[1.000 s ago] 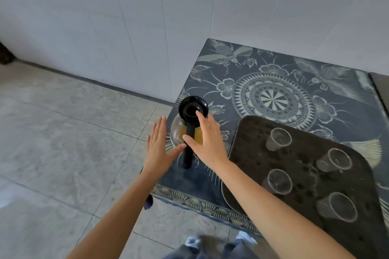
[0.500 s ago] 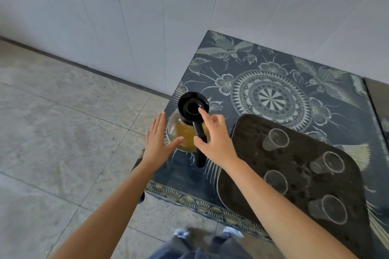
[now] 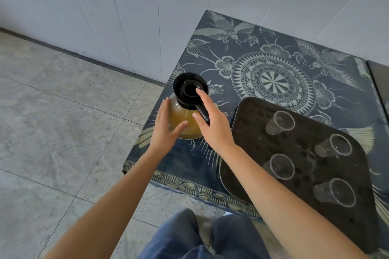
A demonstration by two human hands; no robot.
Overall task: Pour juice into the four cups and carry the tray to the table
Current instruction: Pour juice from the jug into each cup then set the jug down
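Head view: right hand (image 3: 214, 126) spread open over the black handle of 1 juice jug (image 3: 185, 120), fingertip on its lid, not gripping. Left hand (image 3: 166, 130) open, flat against jug's glass side. Jug stood at bench (image 3: 273, 52) corner, just left of 1 dark tray (image 3: 252, 132) w/ 4 empty clear cups (image 3: 280, 123). No readable writing.

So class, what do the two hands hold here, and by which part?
Nothing gripped yet. The left hand lies open against the juice jug's glass side; the right hand is open over its black handle.
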